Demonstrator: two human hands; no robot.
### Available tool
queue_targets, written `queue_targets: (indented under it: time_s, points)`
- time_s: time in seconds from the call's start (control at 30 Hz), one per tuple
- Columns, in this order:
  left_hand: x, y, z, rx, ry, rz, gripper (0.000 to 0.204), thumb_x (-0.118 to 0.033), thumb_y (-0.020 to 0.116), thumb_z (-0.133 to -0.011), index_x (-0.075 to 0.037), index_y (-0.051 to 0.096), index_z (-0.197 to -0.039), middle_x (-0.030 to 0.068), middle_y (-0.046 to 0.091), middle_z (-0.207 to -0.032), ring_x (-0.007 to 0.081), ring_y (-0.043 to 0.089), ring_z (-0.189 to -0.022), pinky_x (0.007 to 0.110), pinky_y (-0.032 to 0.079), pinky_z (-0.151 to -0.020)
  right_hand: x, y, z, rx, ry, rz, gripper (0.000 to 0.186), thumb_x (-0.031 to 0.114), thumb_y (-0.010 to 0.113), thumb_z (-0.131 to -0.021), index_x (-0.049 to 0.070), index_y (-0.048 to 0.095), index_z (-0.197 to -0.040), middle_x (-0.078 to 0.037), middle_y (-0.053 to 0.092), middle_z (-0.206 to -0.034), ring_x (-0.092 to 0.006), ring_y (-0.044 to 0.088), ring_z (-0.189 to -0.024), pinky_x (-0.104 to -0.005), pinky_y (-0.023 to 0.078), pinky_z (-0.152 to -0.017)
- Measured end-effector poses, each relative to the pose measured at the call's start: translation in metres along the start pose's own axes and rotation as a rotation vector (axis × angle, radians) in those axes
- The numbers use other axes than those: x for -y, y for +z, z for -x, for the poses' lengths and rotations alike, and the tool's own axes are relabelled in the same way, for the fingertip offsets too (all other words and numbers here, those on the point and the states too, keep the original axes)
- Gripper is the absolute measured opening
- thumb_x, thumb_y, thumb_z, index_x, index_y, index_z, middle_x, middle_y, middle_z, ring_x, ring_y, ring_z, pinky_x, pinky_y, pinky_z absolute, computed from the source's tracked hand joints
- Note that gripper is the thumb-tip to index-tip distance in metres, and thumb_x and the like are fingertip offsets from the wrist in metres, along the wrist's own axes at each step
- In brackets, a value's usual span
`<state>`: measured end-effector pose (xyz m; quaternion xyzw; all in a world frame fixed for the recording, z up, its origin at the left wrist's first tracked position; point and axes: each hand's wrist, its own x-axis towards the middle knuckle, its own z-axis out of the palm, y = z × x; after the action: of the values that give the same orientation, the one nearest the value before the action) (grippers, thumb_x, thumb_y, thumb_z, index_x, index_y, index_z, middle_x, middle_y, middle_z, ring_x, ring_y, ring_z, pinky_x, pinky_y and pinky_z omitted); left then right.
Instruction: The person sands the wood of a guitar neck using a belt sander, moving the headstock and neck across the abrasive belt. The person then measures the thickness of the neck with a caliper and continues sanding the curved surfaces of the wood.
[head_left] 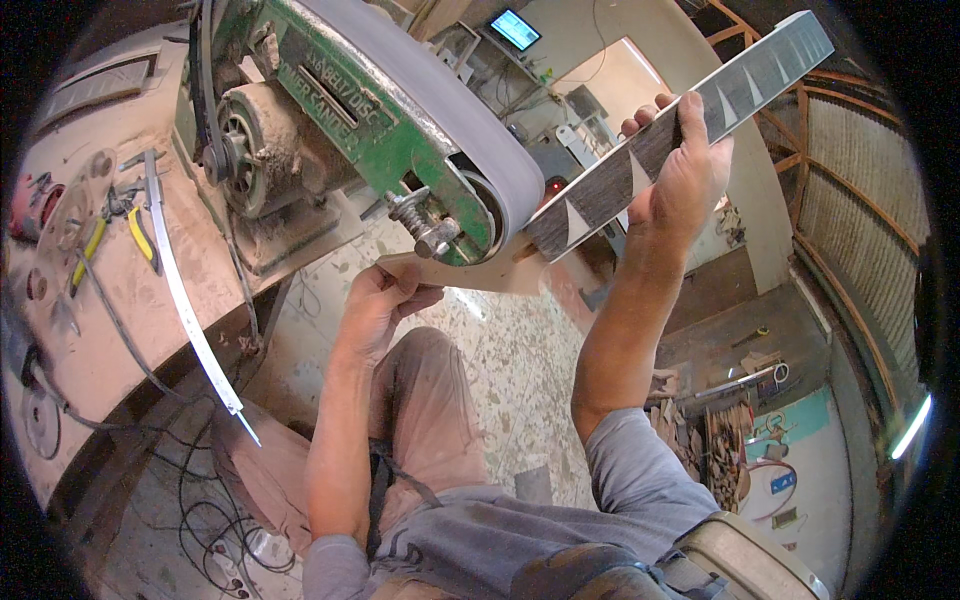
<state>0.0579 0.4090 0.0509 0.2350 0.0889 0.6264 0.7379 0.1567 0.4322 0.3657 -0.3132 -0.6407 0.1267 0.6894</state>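
My right hand (680, 175) is shut on a long dark fretboard (600, 195) with pale triangular inlays and a white edge, angled up to the upper right. Its lower end lies at the rounded end of the grey belt (515, 185) on a green sander (340, 110). My left hand (390, 305) grips a pale, flat wooden piece (485, 275) under that end of the sander, seemingly joined to the fretboard. Part of this piece is hidden behind the roller housing.
The dusty bench (120, 340) on the left bears pliers (140, 240), a caliper (145, 165), discs and a long white strip (195, 320). Cables (220, 530) lie on the floor (520, 400) below. A screen (515, 30) is at the back, wood offcuts (725, 450) at right.
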Motion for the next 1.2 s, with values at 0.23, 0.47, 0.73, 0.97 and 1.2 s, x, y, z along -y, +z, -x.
queue_targets:
  time_s: [0.23,0.47,0.73,0.97,1.2]
  points:
    - [0.006,-0.011,-0.003,-0.009,-0.003,-0.078,0.041,-0.022,0.068,-0.098,0.009,0.058,-0.123,0.0180,0.069,-0.113,0.0266,0.073,-0.097,0.039,0.060,-0.092,-0.009,-0.004,0.012,-0.010,0.007,-0.004,0.025,0.016,0.060,-0.102,0.002,0.043,-0.116,-0.013,0.061,-0.089,-0.0214,0.068,-0.067,-0.0368,0.061,-0.053]
    - [0.012,0.014,0.040,-0.239,0.152,-0.304,0.028,-0.010,0.059,-0.102,0.009,0.052,-0.121,0.0213,0.066,-0.113,0.0319,0.073,-0.099,0.040,0.060,-0.092,-0.036,-0.066,0.040,-0.089,0.165,-0.181,0.050,0.048,0.060,-0.100,0.002,0.048,-0.115,-0.003,0.050,-0.069,-0.0136,0.053,-0.046,-0.0301,0.050,-0.042]
    - [0.036,0.050,0.076,-0.261,0.353,-0.419,0.037,-0.018,0.070,-0.098,0.006,0.053,-0.122,0.0153,0.062,-0.115,0.0233,0.065,-0.108,0.037,0.056,-0.095,-0.049,-0.145,0.049,-0.205,0.162,-0.333,0.061,0.060,0.047,-0.099,0.000,0.054,-0.110,-0.004,0.046,-0.062,-0.0162,0.047,-0.041,-0.0322,0.042,-0.037]
    - [0.055,0.080,0.085,-0.291,0.436,-0.600,0.045,-0.027,0.074,-0.096,0.003,0.055,-0.123,0.0112,0.064,-0.109,0.0143,0.061,-0.099,0.027,0.050,-0.085,-0.070,-0.213,0.055,-0.229,0.125,-0.564,0.069,0.065,0.045,-0.094,-0.001,0.059,-0.106,-0.007,0.047,-0.063,-0.0177,0.043,-0.040,-0.0333,0.038,-0.036]
    - [0.062,0.119,0.089,-0.254,0.506,-0.766,0.039,-0.023,0.069,-0.099,0.003,0.054,-0.124,0.0183,0.064,-0.121,0.0231,0.063,-0.113,0.036,0.052,-0.101,-0.088,-0.261,0.068,-0.320,0.124,-0.694,0.071,0.066,0.043,-0.093,-0.001,0.065,-0.104,-0.006,0.048,-0.061,-0.0175,0.042,-0.041,-0.0326,0.036,-0.037]
